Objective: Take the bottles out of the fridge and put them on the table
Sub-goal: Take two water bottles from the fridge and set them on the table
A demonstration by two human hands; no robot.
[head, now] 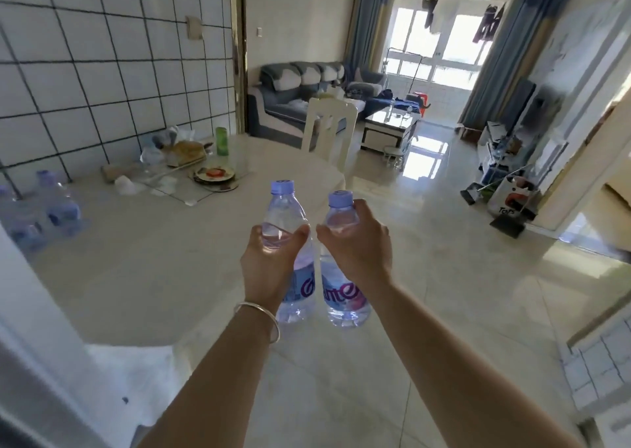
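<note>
I hold two clear water bottles with lilac caps and purple-lettered labels, upright and side by side in the air in front of me. My left hand (269,260) grips the left bottle (285,208) round its shoulder. My right hand (358,243) grips the right bottle (339,215) just below its cap. Both hang over the near right edge of the round cream table (153,270). Several more of the same bottles (58,205) stand at the table's left edge. The fridge is not in view.
On the far side of the table lie a plate of food (215,174), bags, a box and a green cup (222,140). A white chair (327,123) stands behind it. Glossy tiled floor (444,243) stretches right toward a sofa and coffee table.
</note>
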